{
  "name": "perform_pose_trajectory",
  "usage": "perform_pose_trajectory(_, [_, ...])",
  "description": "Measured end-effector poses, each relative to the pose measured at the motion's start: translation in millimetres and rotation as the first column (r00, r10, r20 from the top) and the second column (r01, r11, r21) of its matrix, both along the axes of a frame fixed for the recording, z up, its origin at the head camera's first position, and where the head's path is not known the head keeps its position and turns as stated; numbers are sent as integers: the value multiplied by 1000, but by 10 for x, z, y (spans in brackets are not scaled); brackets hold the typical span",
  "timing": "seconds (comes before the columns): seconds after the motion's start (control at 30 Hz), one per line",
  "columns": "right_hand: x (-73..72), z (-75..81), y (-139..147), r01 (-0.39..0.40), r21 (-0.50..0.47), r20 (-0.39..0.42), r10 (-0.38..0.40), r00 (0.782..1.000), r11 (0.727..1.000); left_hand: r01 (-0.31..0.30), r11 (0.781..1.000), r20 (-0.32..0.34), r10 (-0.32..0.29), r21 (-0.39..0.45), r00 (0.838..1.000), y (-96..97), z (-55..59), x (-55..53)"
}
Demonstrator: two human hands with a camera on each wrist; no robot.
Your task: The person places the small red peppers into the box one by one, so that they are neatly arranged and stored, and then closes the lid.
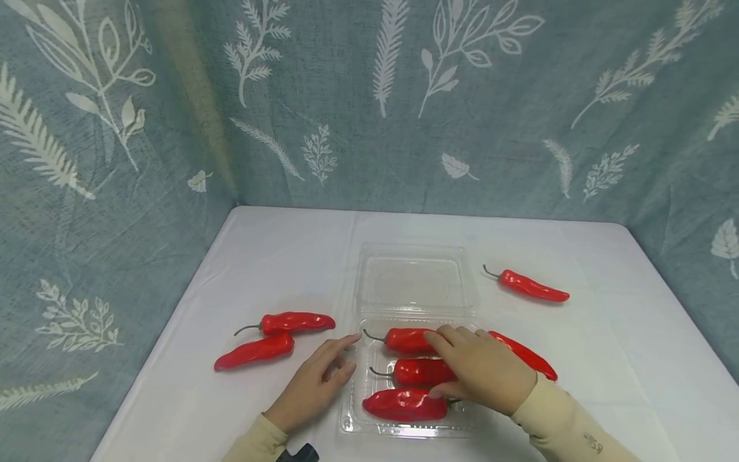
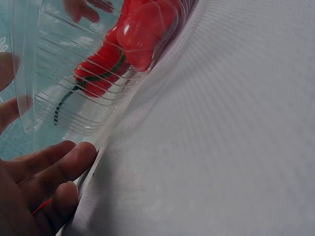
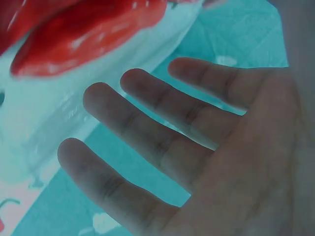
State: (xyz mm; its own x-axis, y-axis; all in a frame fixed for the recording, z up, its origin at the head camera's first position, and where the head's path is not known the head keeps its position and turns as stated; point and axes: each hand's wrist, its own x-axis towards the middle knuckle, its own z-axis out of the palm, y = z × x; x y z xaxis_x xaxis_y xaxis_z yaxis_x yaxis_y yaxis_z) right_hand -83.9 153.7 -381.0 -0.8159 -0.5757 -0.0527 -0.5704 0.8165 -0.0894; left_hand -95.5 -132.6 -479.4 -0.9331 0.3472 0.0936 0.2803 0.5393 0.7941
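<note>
Inside a clear plastic clamshell box (image 1: 351, 420) lie several red peppers: a back pepper (image 1: 404, 341), a middle pepper (image 1: 418, 372) and a front pepper (image 1: 398, 405). My right hand (image 1: 482, 369) is over their right ends, hiding part of them. Its fingers (image 3: 157, 118) are extended and spread in the right wrist view, gripping nothing. Beside the box's left edge is my left hand (image 1: 316, 382), loosely bent with nothing held. Its fingertips (image 2: 81, 155) are close to the clear wall in the left wrist view; contact is unclear. Another red pepper (image 1: 528, 356) shows partly behind the right hand.
The box's lid (image 1: 412, 282) lies folded back, away from me. On the left of the white table (image 1: 277, 256) are two peppers, an upper one (image 1: 297, 322) and a lower one (image 1: 254, 351). A further pepper (image 1: 534, 286) lies at the back right. Patterned green cloth (image 1: 358, 160) hangs around.
</note>
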Motion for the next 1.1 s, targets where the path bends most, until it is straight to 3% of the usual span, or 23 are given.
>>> perform_pose_trajectory(0.23, [-52,124,245,28,-3,-129,-28,991,1000,5,1000,-9,-5,7,1000,0,5,-4])
perform_pose_trajectory(0.43, [-169,86,451,41,-26,-230,-46,972,999,-6,1000,15,6,-9,1000,1,19,-7])
perform_pose_trajectory(0.73, [-307,5,618,89,-75,-210,-103,972,993,-18,1000,4,18,-8,1000,-44,7,21])
perform_pose_trajectory(1.1, [-647,-74,1056,255,-80,-98,-262,960,964,2,1000,-21,-1,14,1000,-26,-53,-22])
